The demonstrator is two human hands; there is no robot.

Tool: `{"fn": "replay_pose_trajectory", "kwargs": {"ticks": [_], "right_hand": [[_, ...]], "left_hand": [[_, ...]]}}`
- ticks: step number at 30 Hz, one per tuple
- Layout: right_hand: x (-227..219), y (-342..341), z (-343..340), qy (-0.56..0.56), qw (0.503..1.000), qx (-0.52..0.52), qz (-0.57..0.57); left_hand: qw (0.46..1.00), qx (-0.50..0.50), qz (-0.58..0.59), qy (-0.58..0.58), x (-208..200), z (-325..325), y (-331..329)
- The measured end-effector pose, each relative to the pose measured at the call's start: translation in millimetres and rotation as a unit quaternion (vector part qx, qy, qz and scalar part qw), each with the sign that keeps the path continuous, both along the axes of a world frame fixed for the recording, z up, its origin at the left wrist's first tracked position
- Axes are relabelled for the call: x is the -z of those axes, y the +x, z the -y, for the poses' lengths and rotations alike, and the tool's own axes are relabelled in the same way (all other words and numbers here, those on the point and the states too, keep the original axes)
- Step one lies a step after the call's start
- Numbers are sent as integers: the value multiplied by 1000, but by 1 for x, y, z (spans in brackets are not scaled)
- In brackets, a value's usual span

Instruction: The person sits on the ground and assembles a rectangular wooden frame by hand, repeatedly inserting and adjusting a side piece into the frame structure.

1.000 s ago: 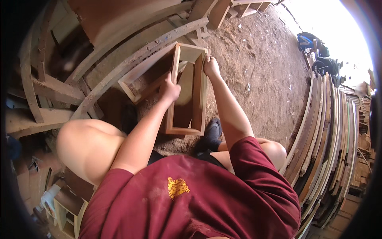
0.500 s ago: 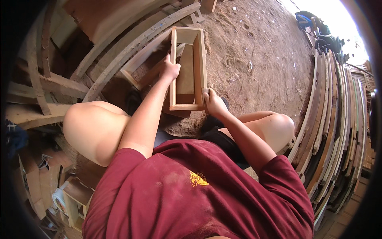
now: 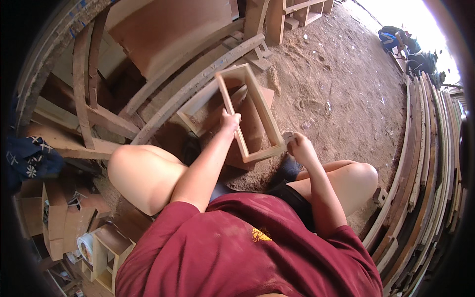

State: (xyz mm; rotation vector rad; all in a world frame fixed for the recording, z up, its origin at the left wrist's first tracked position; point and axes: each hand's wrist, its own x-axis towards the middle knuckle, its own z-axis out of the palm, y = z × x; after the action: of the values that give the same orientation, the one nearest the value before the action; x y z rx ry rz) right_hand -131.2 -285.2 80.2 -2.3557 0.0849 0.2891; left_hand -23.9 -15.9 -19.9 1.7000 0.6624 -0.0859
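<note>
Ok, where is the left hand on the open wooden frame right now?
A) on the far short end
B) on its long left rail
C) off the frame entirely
B: the left hand grips the long left rail of the wooden frame, while the right hand is at its near corner.

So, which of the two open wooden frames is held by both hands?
The pale upright wooden frame: left hand grips its long side, right hand its near corner. The other frame lies untouched behind it.
</note>
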Motion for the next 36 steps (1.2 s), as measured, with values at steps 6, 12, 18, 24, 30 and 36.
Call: {"fn": "replay_pose_trajectory", "kwargs": {"ticks": [6,12,18,24,30,36], "right_hand": [[-29,24,-4,62,975,166,136],[18,37,2,223,953,183,96],[26,35,-1,268,940,208,27],[47,36,-25,328,923,203,-13],[70,40,-25,392,890,230,-23],[67,60,-21,385,896,221,-15]], "left_hand": [[949,-260,-28,-179,-83,40,-39],[938,-316,-13,-141,-59,51,-44],[927,-114,170,314,-44,40,-35],[714,482,206,465,-65,-20,-33],[679,486,187,518,-54,-5,-31],[701,493,116,502,-84,21,-47]]}}
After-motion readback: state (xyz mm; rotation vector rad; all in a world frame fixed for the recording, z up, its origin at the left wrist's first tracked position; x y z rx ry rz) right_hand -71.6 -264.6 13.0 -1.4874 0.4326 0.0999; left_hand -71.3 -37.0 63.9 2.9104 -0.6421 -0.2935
